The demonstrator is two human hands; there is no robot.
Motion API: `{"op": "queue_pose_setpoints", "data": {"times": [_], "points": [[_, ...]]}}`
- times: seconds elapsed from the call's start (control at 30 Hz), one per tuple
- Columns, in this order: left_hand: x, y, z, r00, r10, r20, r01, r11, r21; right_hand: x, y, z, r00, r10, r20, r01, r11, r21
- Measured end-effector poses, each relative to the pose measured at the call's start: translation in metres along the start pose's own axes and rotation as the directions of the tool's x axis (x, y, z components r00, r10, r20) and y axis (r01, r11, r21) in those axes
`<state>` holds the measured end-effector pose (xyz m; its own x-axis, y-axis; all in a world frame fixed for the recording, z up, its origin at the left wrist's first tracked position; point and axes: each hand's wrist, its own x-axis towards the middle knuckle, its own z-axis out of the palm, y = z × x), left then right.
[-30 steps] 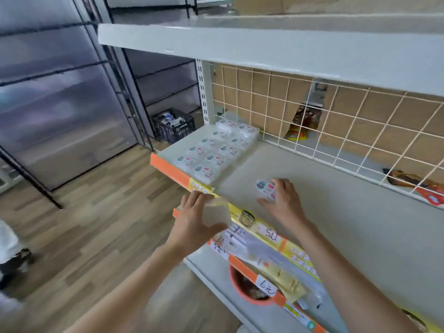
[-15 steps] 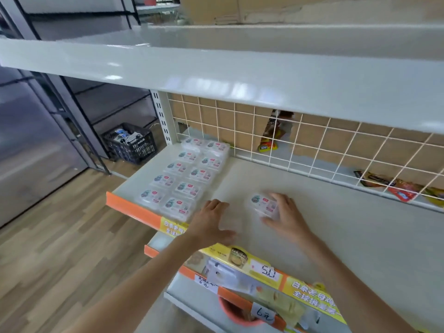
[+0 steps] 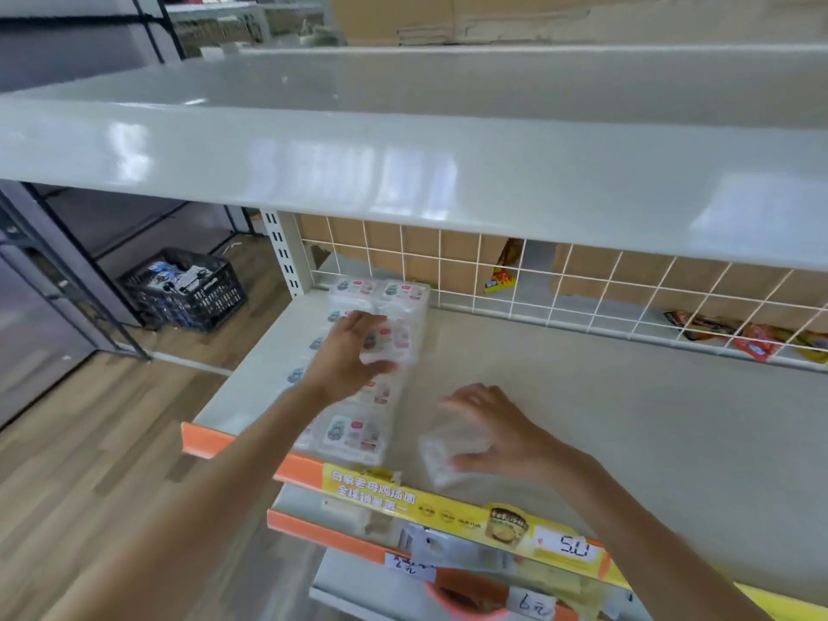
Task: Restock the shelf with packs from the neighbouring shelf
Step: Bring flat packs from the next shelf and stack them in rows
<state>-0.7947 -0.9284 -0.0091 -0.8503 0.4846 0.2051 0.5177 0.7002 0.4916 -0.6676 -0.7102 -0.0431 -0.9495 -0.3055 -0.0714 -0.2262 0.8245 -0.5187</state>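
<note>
at ten o'clock on the pale shelf (image 3: 582, 419), the left hand (image 3: 347, 356) grips a clear pack (image 3: 386, 347) over the two-wide block of packs (image 3: 354, 434), likely extending it, while the right hand (image 3: 497, 434) grasps another pack (image 3: 448, 454) near the front edge.

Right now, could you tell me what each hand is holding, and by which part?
The left hand grips a pack by its near end, above the rows. The right hand holds another pack from its right side, on the shelf.
</note>
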Motion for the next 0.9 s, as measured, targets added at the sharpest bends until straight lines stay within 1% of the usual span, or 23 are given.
{"op": "queue_pose_setpoints", "data": {"times": [0.03, 0.07, 0.13, 0.23, 0.33, 0.4, 0.47, 0.53, 0.57, 0.6, 0.63, 0.67, 0.73, 0.8, 0.87, 0.9], "points": [[0.004, -0.013, -0.006, 0.999, -0.032, -0.007, 0.032, 0.999, 0.022, 0.001, 0.000, 0.006, 1.000, -0.004, 0.019, 0.004, 1.000, -0.019], [0.008, -0.025, -0.011, 0.998, -0.056, -0.006, 0.056, 0.997, 0.045, 0.004, 0.000, 0.012, 1.000, -0.003, 0.001, 0.003, 1.000, -0.014], [0.018, -0.047, -0.014, 0.996, -0.086, 0.002, 0.085, 0.993, 0.076, 0.010, 0.001, 0.016, 0.997, 0.024, -0.079, -0.024, 1.000, 0.007], [0.033, -0.070, -0.012, 0.992, -0.127, -0.008, 0.127, 0.990, 0.058, 0.018, -0.004, 0.012, 0.984, 0.087, -0.153, -0.085, 0.996, 0.018], [0.043, -0.076, -0.011, 0.995, -0.082, -0.064, 0.089, 0.988, 0.126, 0.024, -0.006, 0.013, 0.968, 0.132, -0.212, -0.126, 0.991, 0.043], [0.043, -0.072, -0.009, 0.994, -0.033, -0.108, 0.054, 0.979, 0.198, 0.026, -0.006, 0.012, 0.944, 0.158, -0.290, -0.161, 0.987, 0.012], [0.038, -0.061, -0.004, 0.990, 0.000, -0.141, 0.030, 0.976, 0.214, 0.024, -0.006, 0.011, 0.929, 0.167, -0.329, -0.180, 0.984, -0.009], [0.026, -0.044, 0.005, 0.981, 0.055, -0.185, -0.024, 0.986, 0.165, 0.018, -0.007, 0.010, 0.940, 0.175, -0.294, -0.184, 0.983, -0.003], [0.017, -0.033, 0.013, 0.976, 0.091, -0.199, -0.069, 0.991, 0.111, 0.014, -0.007, 0.010, 0.946, 0.187, -0.263, -0.193, 0.981, 0.002], [0.007, -0.020, 0.022, 0.973, 0.126, -0.194, -0.120, 0.992, 0.039, 0.008, -0.007, 0.012, 0.949, 0.204, -0.238, -0.207, 0.978, 0.013], [-0.005, -0.004, 0.033, 0.975, 0.153, -0.160, -0.163, 0.985, -0.049, 0.003, -0.006, 0.015, 0.947, 0.226, -0.227, -0.224, 0.974, 0.035], [-0.018, 0.012, 0.045, 0.979, 0.175, -0.105, -0.188, 0.973, -0.137, -0.002, -0.005, 0.019, 0.939, 0.246, -0.241, -0.236, 0.969, 0.070], [-0.038, 0.040, 0.070, 0.978, 0.208, 0.026, -0.196, 0.950, -0.245, -0.013, -0.001, 0.029, 0.903, 0.267, -0.335, -0.239, 0.963, 0.124], [-0.048, 0.054, 0.086, 0.977, 0.203, 0.069, -0.179, 0.951, -0.253, -0.021, 0.001, 0.037, 0.863, 0.278, -0.421, -0.221, 0.958, 0.180], [-0.054, 0.057, 0.093, 0.983, 0.159, 0.094, -0.130, 0.956, -0.262, -0.023, -0.001, 0.037, 0.834, 0.325, -0.446, -0.218, 0.937, 0.274], [-0.056, 0.057, 0.094, 0.980, 0.159, 0.122, -0.123, 0.957, -0.261, -0.024, -0.001, 0.036, 0.825, 0.347, -0.447, -0.221, 0.925, 0.310]]}}
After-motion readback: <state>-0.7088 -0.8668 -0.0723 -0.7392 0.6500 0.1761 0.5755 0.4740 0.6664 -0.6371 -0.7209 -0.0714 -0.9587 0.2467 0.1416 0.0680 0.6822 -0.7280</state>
